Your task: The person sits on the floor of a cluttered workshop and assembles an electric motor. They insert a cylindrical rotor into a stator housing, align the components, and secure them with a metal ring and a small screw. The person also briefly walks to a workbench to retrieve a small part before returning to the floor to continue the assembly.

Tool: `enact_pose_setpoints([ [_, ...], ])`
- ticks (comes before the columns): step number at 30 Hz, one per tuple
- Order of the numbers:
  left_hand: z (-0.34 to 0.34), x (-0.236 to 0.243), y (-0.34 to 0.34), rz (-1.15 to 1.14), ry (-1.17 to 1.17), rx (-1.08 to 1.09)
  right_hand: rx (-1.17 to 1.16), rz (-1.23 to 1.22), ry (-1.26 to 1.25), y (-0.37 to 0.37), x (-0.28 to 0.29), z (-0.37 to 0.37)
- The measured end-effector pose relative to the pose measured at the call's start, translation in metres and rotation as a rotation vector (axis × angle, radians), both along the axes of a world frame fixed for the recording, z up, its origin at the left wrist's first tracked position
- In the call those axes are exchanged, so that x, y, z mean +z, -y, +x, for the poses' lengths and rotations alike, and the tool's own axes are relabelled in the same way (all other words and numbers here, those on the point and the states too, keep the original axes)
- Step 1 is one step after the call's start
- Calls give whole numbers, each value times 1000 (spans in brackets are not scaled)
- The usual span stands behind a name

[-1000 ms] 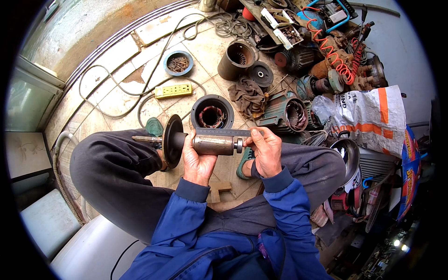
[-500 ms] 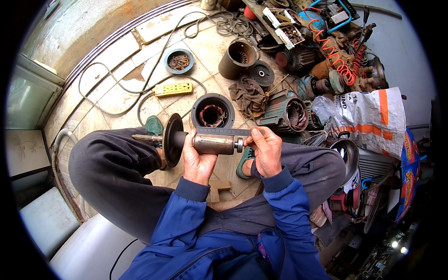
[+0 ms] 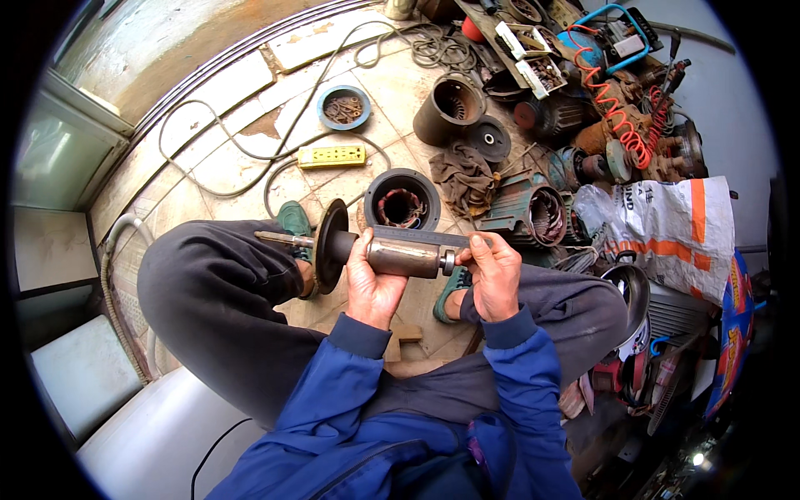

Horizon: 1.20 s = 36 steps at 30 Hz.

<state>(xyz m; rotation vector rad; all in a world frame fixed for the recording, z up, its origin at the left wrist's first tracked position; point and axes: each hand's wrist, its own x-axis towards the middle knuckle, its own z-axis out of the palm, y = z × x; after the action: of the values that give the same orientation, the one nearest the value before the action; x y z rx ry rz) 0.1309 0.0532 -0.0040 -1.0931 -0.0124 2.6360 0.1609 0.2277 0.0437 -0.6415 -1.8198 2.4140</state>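
Note:
Between my knees lies a motor rotor (image 3: 406, 258), held level with its smooth steel core to the right. My left hand (image 3: 372, 287) is wrapped round the core from below. At its left sit a dark round end cover (image 3: 332, 246) and a thin shaft (image 3: 279, 239); a shiny bearing (image 3: 448, 263) tips the right end. A dark steel ruler (image 3: 421, 236) lies along the rotor's upper side, its left end by my left thumb. My right hand (image 3: 496, 279) pinches the ruler's right end, beside the bearing.
Beyond the rotor stands a round motor housing (image 3: 427, 196) with copper windings. A yellow power strip (image 3: 332, 157), a blue bowl of bolts (image 3: 343, 107), a dark cylinder (image 3: 433, 125) and a rag (image 3: 462, 179) lie farther off. Motor parts and a white sack (image 3: 658, 225) crowd the right.
The whole view has shifted, so everything appears a little farther right. My hands, the rotor and the ruler keep nearly the same hold and arrangement.

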Motion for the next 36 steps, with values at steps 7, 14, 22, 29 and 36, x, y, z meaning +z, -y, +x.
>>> enact_pose_setpoints([
  [7,0,-1,0,-2,-25,7,9,16,6,2,1,0],
  [14,1,-5,-3,-10,-57,13,13,42,6,2,0,-1],
  [22,1,-6,-2,-14,-61,9,23,52,-3,2,-1,-1],
  [29,2,-6,-2,-22,-74,21,35,47,3,1,-3,-1],
  [36,1,-5,-2,-7,-42,31,36,45,10,-1,-7,0],
])
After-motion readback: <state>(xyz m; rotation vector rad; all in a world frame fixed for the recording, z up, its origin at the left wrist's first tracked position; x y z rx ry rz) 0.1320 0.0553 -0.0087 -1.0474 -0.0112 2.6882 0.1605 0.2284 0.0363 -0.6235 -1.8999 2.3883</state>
